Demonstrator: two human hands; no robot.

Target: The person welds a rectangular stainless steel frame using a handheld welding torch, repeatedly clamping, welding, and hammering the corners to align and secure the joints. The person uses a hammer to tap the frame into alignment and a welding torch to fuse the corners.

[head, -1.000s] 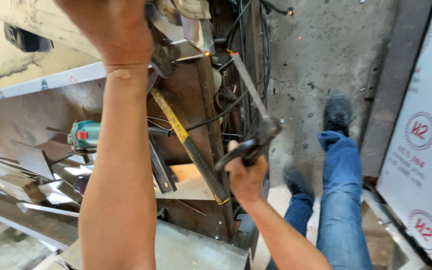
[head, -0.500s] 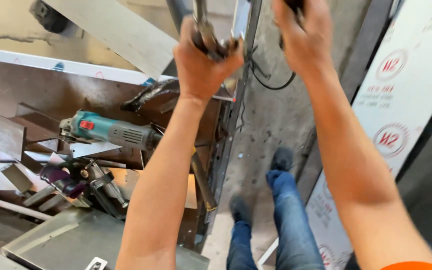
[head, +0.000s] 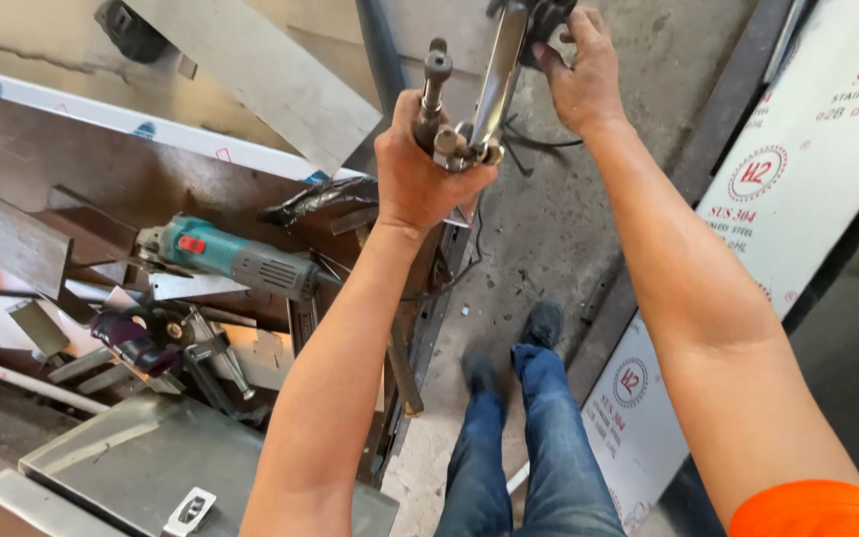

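My left hand (head: pixel 420 169) is raised in front of me and grips the lower end of a shiny steel clamp-like tool (head: pixel 494 85), fingers wrapped around its screw and knuckle parts. My right hand (head: pixel 579 70) holds the dark upper end of the same tool near the top edge of the view. The tool's bright metal bar runs upward between both hands. Below, my legs in blue jeans (head: pixel 539 438) and dark shoes stand on the concrete floor.
A teal and grey angle grinder (head: pixel 231 257) lies on the cluttered steel workbench (head: pixel 72 169) at left, with metal offcuts, a purple-handled tool (head: pixel 131 338) and a folded steel box (head: pixel 151 462). White film-covered sheets (head: pixel 797 179) lean at right. A cable runs along the bench edge.
Both hands have come slightly lower and nearer the middle of the view with the clamp tool. The tool's screw end now shows above my left fist. The view has shifted slightly.
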